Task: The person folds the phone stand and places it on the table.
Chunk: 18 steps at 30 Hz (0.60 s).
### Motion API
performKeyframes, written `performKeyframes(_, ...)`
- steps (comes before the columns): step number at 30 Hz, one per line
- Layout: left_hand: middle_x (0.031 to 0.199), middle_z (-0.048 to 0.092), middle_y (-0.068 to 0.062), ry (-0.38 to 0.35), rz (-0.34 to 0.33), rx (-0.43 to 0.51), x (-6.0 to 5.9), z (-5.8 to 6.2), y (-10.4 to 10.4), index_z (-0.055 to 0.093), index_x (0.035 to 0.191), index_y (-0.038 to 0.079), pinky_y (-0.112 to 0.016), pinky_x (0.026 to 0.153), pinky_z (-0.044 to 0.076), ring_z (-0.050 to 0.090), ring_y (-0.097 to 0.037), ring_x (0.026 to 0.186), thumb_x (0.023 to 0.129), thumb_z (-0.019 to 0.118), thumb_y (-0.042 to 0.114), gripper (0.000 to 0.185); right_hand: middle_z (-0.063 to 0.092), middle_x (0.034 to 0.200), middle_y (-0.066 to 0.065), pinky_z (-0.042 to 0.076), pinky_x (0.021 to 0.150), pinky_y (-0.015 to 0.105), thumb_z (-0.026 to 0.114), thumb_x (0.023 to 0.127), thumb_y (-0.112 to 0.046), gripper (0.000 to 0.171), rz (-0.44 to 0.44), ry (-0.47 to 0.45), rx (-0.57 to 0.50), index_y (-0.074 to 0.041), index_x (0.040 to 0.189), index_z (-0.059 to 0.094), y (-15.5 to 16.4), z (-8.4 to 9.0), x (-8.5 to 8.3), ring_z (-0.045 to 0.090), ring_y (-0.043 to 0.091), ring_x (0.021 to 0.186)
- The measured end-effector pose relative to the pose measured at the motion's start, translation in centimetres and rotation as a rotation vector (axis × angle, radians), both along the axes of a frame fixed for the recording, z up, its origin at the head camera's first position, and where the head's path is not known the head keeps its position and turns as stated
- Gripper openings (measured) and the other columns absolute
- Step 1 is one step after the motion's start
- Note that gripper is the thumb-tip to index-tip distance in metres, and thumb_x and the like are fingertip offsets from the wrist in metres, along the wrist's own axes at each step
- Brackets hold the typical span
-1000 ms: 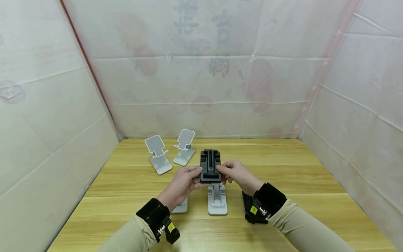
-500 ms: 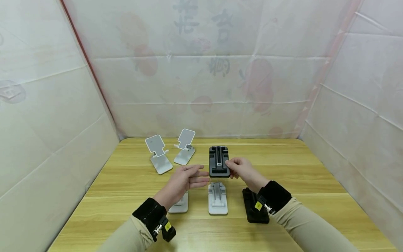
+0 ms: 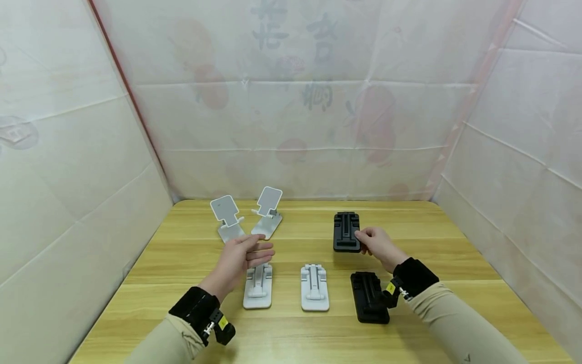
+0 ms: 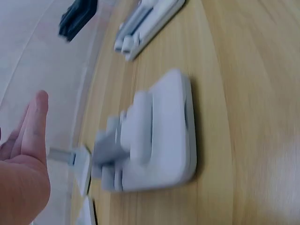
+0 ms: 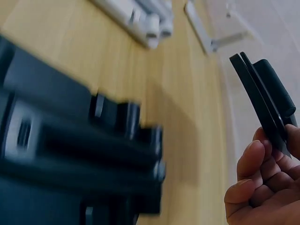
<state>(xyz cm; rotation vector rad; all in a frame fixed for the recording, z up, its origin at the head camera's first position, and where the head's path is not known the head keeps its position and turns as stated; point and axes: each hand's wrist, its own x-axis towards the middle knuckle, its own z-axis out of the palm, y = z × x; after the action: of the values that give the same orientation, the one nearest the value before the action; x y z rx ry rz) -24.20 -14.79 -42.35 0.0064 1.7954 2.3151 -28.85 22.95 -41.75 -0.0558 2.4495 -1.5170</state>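
Note:
My right hand pinches a folded black phone stand by its right edge, thumb on the front. In the right wrist view that stand is seen edge-on, raised off the wooden table. My left hand holds nothing; its fingers are straight and point right, above a folded white phone stand. Another folded white phone stand lies in the middle. A second folded black phone stand lies below my right wrist, partly covered by the wrist camera.
Two unfolded phone stands, one grey-white and one beside it, stand at the back left with their plates tilted up. The wooden table is bounded by pale sheet walls at the back and sides.
My left hand has let go of the black phone stand and drawn back to the left. My right hand has carried that stand to the right.

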Motion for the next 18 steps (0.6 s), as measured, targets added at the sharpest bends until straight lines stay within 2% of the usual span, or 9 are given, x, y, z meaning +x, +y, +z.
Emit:
performKeyframes(7, 0.119, 0.071, -0.022, -0.036, 0.143, -0.022, -0.6, -0.3, -2.8, 0.047, 0.142, -0.011, -0.036, 0.092, 0.061, 0.074, -0.027, 0.102, 0.111, 0.045, 0.02, 0.045, 0.055, 0.081, 0.008, 0.04, 0.075, 0.043, 0.044, 0.112, -0.023, 0.026, -0.025, -0.012, 0.062, -0.002, 0.103, 0.056, 2.4, -1.5, -0.6, 0.051, 0.034, 0.083)
performKeyframes(11, 0.118, 0.071, -0.022, -0.045, 0.209, -0.053, -0.9, -0.3, -4.3, 0.042, 0.146, -0.012, -0.036, 0.092, 0.062, 0.075, -0.027, 0.101, 0.111, 0.045, 0.022, 0.049, 0.054, 0.085, 0.009, 0.042, 0.076, 0.042, 0.043, 0.112, -0.022, 0.025, -0.025, -0.037, 0.083, -0.002, 0.103, 0.055, 3.0, -2.1, -0.7, 0.052, 0.03, 0.085)
performKeyframes(14, 0.118, 0.071, -0.022, -0.057, 0.268, -0.088, -1.2, -0.3, -5.4, 0.041, 0.145, -0.011, -0.036, 0.09, 0.062, 0.076, -0.025, 0.096, 0.11, 0.046, 0.025, 0.05, 0.053, 0.089, 0.009, 0.042, 0.078, 0.041, 0.043, 0.112, -0.021, 0.024, -0.028, -0.062, 0.084, 0.0, 0.106, 0.054, 3.3, -2.4, -0.7, 0.052, 0.028, 0.088)
performKeyframes(18, 0.102, 0.074, -0.016, -0.086, 0.333, -0.133, -1.6, -0.2, -6.5, 0.045, 0.139, -0.01, -0.034, 0.082, 0.065, 0.076, -0.02, 0.082, 0.11, 0.047, 0.03, 0.05, 0.05, 0.087, 0.009, 0.042, 0.078, 0.04, 0.044, 0.112, -0.02, 0.024, -0.034, -0.075, 0.088, 0.0, 0.103, 0.054, 3.5, -2.6, -0.7, 0.049, 0.027, 0.086)
